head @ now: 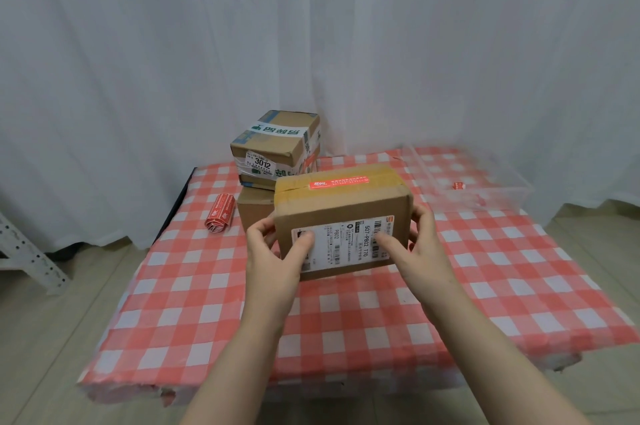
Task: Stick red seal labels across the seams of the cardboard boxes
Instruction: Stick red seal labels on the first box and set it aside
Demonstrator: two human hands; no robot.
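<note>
Table (pixel 346 320) w/ checked cloth. Cardboard box (pixel 341 213) held above table centre, tilted. Left hand (pixel 277 251) & right hand (pixel 415 244) grip its ends, thumbs on near face. Label roll (pixel 218 213) far left. Red seal label (pixel 337 181) on box's taped top.

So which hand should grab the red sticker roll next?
Probably the left hand: the red sticker roll lies left of the held box, on that hand's side. The right hand would have to reach across the box.
</note>
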